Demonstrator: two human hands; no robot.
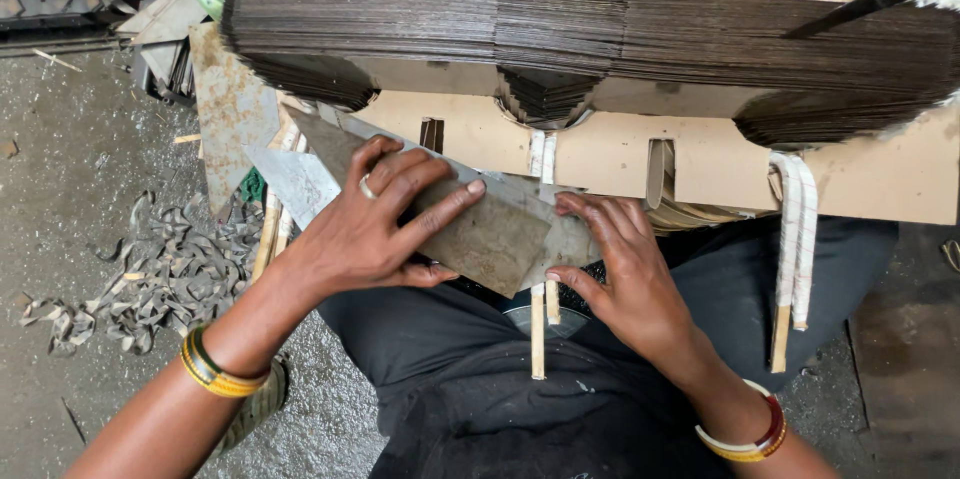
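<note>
Head view: the grey sheet [490, 234], over the lap beneath the stacked sheets [600, 39], is partly hidden by the left hand [375, 229], pressed flat; its right edge is pinched by the right hand [625, 274].

We are pressing our left hand [385, 224] flat on a grey cardboard sheet [490, 239], fingers spread across its top, while our right hand [620, 274] is pinching the same sheet's right edge between thumb and fingers. The sheet is lying tilted over our lap, its lower corner pointing down between our hands. Just above both hands, a thick stack of die-cut cardboard blanks [600, 44] is resting on a tan cardboard board [860, 184]. White straps [797, 239] are hanging down beside our right hand. Cardboard scraps [160, 274] are littering the floor left of our left hand.
</note>
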